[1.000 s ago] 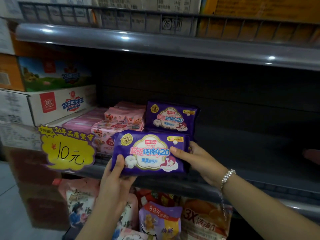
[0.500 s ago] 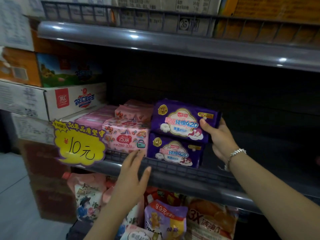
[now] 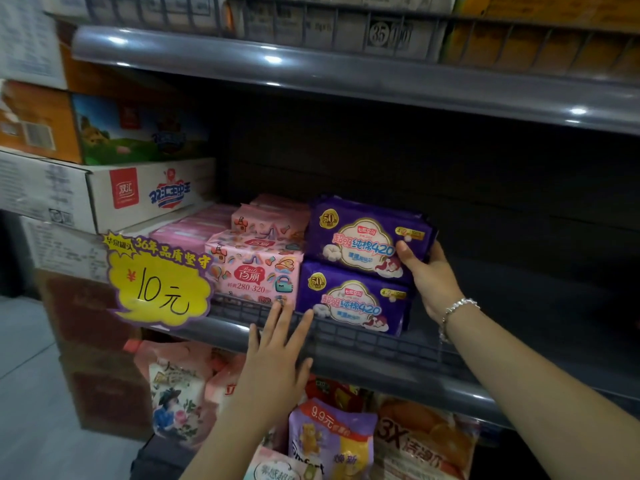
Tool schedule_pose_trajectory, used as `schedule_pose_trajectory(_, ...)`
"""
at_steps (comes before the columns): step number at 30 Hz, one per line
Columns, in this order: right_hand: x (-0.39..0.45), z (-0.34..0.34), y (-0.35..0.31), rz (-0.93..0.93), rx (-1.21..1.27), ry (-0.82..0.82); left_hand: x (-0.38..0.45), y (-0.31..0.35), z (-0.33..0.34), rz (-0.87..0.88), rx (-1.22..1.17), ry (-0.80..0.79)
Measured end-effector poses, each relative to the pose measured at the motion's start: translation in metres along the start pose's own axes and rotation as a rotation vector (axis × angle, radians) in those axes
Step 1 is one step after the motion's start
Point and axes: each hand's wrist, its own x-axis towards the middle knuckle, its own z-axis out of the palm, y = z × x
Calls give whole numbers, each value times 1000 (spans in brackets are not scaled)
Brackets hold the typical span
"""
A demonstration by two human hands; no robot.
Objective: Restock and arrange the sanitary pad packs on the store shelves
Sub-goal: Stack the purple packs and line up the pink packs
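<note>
Two purple sanitary pad packs are stacked on the middle shelf (image 3: 363,362). My right hand (image 3: 427,275) grips the right end of the upper purple pack (image 3: 363,237), thumb on its front. The lower purple pack (image 3: 349,301) stands behind the wire rail. My left hand (image 3: 277,355) is spread with straight fingers at the shelf's front edge, fingertips near the lower pack's left corner, holding nothing. Pink pad packs (image 3: 256,268) sit directly left of the purple stack.
A yellow price tag (image 3: 159,282) hangs on the shelf edge at left. Cardboard boxes (image 3: 138,192) are stacked at far left. The shelf's right part (image 3: 519,271) is dark. An upper shelf (image 3: 346,77) overhangs. Bagged goods (image 3: 332,438) fill the shelf below.
The pack I held in both hands went up onto the other purple pack. My left hand let go and dropped to the shelf edge; my right hand stays on the upper pack.
</note>
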Motion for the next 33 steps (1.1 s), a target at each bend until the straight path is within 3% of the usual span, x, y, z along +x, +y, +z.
schedule_pose_trajectory(12, -5, 1, 4, -18, -80, 11, 2, 2, 1, -9, -99, -20)
schedule_pose_trajectory(17, -16, 0, 14, -32, -97, 38, 1, 2, 4, -7, -169, 48)
schedule_pose_trajectory(24, -57, -9, 27, -80, -187, 70, -10, 8, -6, -23, -144, -51)
schedule_pose_trajectory(29, -110, -11, 36, -138, -236, -20, -26, 13, -18, -21, -242, -76)
schedule_pose_trajectory(33, -158, -16, 58, -70, -309, -132, -54, 14, -23, -80, -311, -120)
